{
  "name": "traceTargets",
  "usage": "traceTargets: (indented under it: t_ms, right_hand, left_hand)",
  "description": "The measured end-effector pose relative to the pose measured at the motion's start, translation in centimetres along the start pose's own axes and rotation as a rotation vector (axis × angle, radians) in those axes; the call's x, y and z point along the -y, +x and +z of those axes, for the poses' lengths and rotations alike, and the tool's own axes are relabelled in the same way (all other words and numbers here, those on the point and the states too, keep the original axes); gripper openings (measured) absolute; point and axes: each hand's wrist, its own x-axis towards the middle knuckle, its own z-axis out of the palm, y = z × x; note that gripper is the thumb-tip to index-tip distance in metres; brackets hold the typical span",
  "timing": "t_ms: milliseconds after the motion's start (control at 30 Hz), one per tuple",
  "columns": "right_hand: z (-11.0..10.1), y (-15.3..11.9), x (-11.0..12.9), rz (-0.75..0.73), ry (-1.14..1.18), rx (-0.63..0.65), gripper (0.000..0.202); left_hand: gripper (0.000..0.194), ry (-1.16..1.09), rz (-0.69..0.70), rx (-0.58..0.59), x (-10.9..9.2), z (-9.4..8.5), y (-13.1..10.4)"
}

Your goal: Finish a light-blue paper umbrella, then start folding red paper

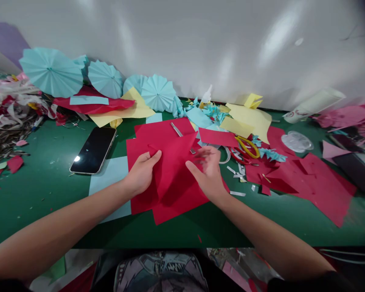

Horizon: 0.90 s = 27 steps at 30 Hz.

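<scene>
My left hand [143, 172] pinches the left edge of a red sheet of paper [173, 162] between thumb and fingers. The sheet is bent and raised above more red sheets [141, 202] stacked on the table. Beside its right edge, my right hand [207, 170] has its thumb apart from its curled, slightly blurred fingers, and no grip on the paper shows. A slim metal tool [177, 129], perhaps a craft knife, lies on the stack, its middle covered by the raised sheet. Light blue paper [109, 186] sticks out from under the stack at left.
A smartphone [94, 150] lies left of the stack. Yellow-handled scissors [247, 147], red-handled scissors [240, 156], a tape roll [224, 155] and red scraps [316, 182] are at right. Folded blue paper rosettes [158, 93] lean against the wall. A clutter pile [9, 121] fills the far left.
</scene>
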Motion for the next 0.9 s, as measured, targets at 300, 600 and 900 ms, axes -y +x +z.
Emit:
traceTargets:
  t_ms: [300,600,900]
  right_hand:
    - [1.1,-0.7,0.5,0.419,0.513,0.388,0.041]
    - [-0.3,0.6,-0.4,0.362,0.462,0.320,0.041]
    - [-1.0,1.5,-0.6,0.237,0.288,0.255,0.037]
  left_hand:
    - [0.027,-0.075,-0.055,0.076,0.8,1.0,-1.4]
    - [0.028,0.295,0.086,0.071,1.0,-0.5,-0.3]
    - [0.013,0.413,0.081,0.043,-0.6,-0.9,0.6]
